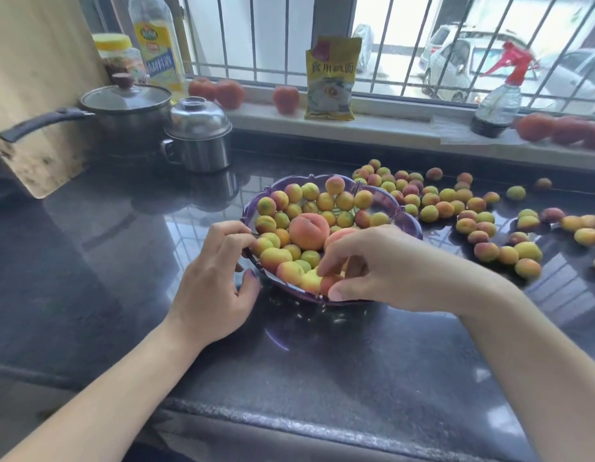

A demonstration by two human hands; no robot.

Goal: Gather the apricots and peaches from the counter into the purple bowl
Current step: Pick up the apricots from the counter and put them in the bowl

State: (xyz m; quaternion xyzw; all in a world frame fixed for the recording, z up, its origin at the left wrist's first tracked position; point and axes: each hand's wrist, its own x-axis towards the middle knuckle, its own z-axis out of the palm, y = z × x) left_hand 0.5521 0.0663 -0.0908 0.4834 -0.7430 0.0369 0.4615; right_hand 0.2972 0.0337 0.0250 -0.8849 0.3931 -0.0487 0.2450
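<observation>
The purple bowl [407,219] stands mid-counter, heaped with several small apricots and a large peach [308,231] in the middle. A second peach [339,235] shows partly behind my right hand. My left hand [213,284] grips the bowl's near-left rim, fingers curled over the edge, thumb below it. My right hand [376,266] hovers over the bowl's near edge with fingers curled, pinching small apricots [326,284] at the fingertips. Several loose apricots [469,208] lie scattered on the dark counter to the right of the bowl.
A lidded saucepan [123,111] and a steel lidded pot [198,138] stand at the back left beside a wooden board [29,95]. On the windowsill sit tomatoes [286,98], a yellow packet [331,78], an oil bottle [156,41] and a spray bottle [499,98].
</observation>
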